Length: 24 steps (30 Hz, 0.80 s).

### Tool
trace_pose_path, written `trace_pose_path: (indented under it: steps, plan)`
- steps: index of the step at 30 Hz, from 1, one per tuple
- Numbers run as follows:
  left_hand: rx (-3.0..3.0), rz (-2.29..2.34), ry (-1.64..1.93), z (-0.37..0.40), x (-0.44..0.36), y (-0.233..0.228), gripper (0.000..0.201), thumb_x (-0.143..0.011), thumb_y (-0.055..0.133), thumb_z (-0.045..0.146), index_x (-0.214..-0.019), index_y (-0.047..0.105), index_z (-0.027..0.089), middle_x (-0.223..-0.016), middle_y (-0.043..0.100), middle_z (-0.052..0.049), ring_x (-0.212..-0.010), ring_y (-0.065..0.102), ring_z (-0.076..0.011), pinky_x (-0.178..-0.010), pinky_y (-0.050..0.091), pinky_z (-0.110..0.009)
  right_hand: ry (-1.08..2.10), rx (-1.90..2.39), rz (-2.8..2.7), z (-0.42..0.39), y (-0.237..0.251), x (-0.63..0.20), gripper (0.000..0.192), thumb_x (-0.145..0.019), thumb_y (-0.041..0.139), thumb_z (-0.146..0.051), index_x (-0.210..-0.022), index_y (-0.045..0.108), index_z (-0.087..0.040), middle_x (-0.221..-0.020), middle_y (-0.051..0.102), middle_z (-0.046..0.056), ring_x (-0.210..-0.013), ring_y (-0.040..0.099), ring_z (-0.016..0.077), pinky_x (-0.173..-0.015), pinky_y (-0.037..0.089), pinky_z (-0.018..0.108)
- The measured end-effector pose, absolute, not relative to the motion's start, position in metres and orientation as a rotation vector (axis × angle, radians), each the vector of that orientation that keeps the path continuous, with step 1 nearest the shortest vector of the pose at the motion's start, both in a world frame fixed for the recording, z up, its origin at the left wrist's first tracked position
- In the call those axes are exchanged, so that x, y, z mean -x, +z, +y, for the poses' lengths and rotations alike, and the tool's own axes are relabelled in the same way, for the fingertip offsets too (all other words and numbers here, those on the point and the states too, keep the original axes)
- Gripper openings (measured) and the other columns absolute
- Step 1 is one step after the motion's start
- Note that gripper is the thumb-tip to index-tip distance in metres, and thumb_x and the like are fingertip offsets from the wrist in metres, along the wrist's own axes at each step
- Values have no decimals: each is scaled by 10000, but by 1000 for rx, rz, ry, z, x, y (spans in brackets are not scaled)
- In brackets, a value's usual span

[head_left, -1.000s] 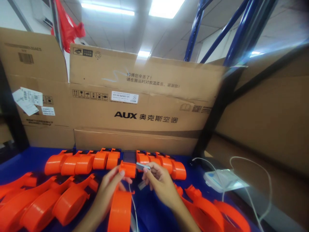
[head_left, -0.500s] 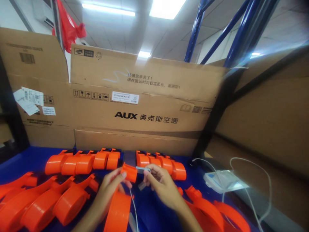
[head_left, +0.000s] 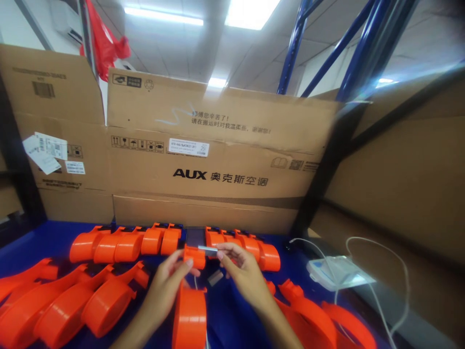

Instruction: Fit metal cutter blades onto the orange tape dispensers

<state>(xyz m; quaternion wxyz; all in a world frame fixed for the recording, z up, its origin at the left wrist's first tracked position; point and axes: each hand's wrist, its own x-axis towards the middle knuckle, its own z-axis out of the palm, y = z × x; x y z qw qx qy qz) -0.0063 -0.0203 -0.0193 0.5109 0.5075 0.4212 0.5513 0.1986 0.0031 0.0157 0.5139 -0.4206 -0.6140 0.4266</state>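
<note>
Two bare hands meet low at the middle of the blue bench [head_left: 43, 237]. The left hand [head_left: 165, 286] is closed on an orange tape dispenser [head_left: 191, 310], thumb and fingertips pinching its narrow front end, the round body pointing back toward the person. The right hand [head_left: 241, 271] pinches a thin grey metal strip [head_left: 208, 249] between thumb and forefinger; the strip's far end touches the dispenser's front end. Whether it is seated in a slot there, cannot tell.

A second small grey piece [head_left: 215, 277] lies on the bench just under the hands. Behind them, a row of orange dispensers [head_left: 123, 242] stands along the foot of a large cardboard box [head_left: 218, 169] printed AUX, with a dark flat piece [head_left: 195, 236] in the gap at the row's middle. More orange dispensers [head_left: 61, 310] lie loose to the left and some at lower right. Right of the bench, a white device [head_left: 337, 271] with white cables [head_left: 374, 252] rests beside more cardboard.
</note>
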Motion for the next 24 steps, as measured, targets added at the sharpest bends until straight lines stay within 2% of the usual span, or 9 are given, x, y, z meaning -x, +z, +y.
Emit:
trace_pose_path:
  steps: [4,7,18,24]
  plan:
    - [-1183,1027,1372,-20,6,-18,422,-865,639,551,-1068,700,186,-783,777,-67,-582,583,-157,-577,423,-234,981,1031,-1485,7,17,-202,411,-794,742,-568,-908,760,-173,-715,664,28,-574,532,135,-498,424,237]
    - [-1179,1025,1364,-20,6,-18,436,-855,645,566,-1064,702,188,-796,780,-68,-579,583,-159,-573,417,-235,971,1040,-1489,7,18,-202,419,-786,740,-584,-886,769,-178,-672,653,15,-508,495,115,-488,408,246]
    - [-1142,1022,1308,-18,9,-19,435,-859,640,549,-1057,715,168,-822,776,-86,-574,582,-152,-562,431,-239,990,1032,-1454,5,15,-201,455,-769,746,-610,-861,768,-165,-601,649,19,-522,546,140,-487,418,250]
    - [-1223,1001,1330,-17,8,-19,414,-872,627,523,-1063,719,168,-751,757,-69,-608,591,-177,-585,414,-246,990,1031,-1447,5,11,-197,472,-766,745,-618,-888,776,-163,-595,652,17,-512,547,139,-485,414,249]
